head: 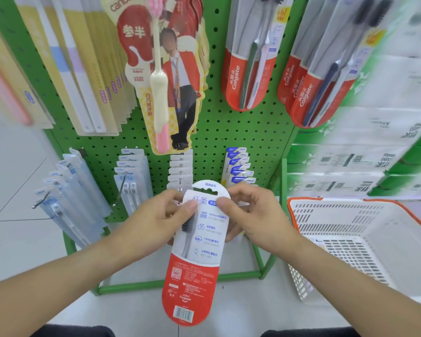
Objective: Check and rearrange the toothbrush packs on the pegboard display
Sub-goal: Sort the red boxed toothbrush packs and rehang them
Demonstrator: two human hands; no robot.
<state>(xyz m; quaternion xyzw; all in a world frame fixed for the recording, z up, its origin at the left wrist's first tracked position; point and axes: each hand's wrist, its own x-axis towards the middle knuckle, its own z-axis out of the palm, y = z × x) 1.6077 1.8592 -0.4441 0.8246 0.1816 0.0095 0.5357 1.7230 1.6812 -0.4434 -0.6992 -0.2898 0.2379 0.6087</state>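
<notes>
Both hands form the grip on one toothbrush pack (197,249): the left hand (163,215) pinches its upper left edge with the thumb on the printed back, and the right hand (250,215) pinches the upper right edge the same way, fingers curled behind. The pack is off its hook, held upright just in front of the lower part of the green pegboard (229,132), back side and barcode toward the person, so the checking step looks to be under way. Beyond it, lower rows of small packs (131,176) hang on hooks; farther up hang red-bottomed packs (248,76) like the held one, a cream and pink toothbrush card (165,76), and yellow packs (88,76) to the left. A white basket (365,242) sits at near right on the floor. By my judgement, this pack has yet to be rehung and most rearranging remains.
</notes>
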